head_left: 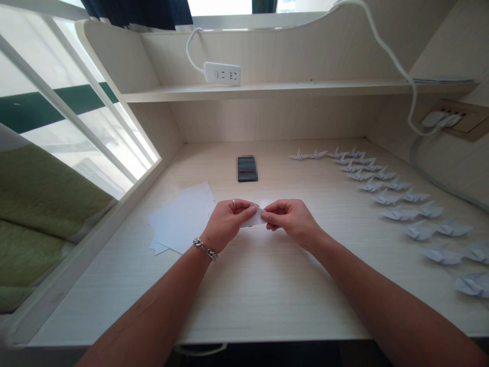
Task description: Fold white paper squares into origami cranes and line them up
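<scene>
Between both hands, above the middle of the desk, is a small folded piece of white paper (252, 219). My left hand (228, 219), with a ring and a chain bracelet (205, 248), pinches its left part between thumb and fingers. At the paper's right end, the thumb and forefinger of my right hand (288, 218) are closed on it. My fingers cover part of the folds. White paper sheets (183, 216) lie overlapping to the left of my left hand. Rows of folded white paper cranes (399, 211) stand on the right side of the desk.
A dark phone-like object (247, 168), its face pixelated, lies beyond my hands. On the shelf (267, 90) sits a white power strip (222, 74). A white cable (393, 56) hangs to a wall socket (458, 120) at right. White rails (76, 114) border the left side.
</scene>
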`<state>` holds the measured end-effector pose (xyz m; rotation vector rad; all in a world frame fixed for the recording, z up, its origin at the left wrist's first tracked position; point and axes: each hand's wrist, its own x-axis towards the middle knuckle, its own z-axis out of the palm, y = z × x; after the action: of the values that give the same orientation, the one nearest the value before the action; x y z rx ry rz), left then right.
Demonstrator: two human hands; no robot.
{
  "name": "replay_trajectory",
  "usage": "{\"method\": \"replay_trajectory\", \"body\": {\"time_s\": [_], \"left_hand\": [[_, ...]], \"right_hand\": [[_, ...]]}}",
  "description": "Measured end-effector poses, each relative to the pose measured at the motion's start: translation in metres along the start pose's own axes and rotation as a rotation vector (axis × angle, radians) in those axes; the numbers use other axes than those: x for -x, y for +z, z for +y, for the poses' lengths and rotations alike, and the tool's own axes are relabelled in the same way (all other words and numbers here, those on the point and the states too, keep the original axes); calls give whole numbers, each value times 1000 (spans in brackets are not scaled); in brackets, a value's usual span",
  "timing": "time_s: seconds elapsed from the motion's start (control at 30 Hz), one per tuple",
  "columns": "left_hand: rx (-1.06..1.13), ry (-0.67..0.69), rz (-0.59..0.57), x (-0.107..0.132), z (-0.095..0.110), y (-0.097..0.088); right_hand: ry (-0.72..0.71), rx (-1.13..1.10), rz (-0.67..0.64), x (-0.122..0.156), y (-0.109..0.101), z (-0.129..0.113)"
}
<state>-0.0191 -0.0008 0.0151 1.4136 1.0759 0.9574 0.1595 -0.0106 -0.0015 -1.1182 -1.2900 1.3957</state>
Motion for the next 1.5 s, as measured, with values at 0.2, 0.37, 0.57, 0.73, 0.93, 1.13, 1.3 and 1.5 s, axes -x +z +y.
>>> {"method": "replay_trajectory", "body": {"time_s": [0.2,0.37,0.57,0.73,0.93,1.13,1.3,1.5], "left_hand": [[-104,-1,57,4,7,5],[-162,8,90,5,10,7],[-169,13,101,4,7,6],[-159,10,75,4,8,5],[-152,13,56,4,9,5],[-134,22,32,3,7,4],[-131,-16,29,3,5,4],[-184,-37,39,2,2,3]], "right_hand": [[-27,34,-10,0,1,1],[-29,54,-10,1,3,-1],[-15,52,-5,2,5,-2],[-21,66,-12,2,4,-2],[-14,72,3,2,4,-2],[-29,53,9,2,2,1],[-45,61,5,2,3,1],[-69,98,12,2,4,2]]}}
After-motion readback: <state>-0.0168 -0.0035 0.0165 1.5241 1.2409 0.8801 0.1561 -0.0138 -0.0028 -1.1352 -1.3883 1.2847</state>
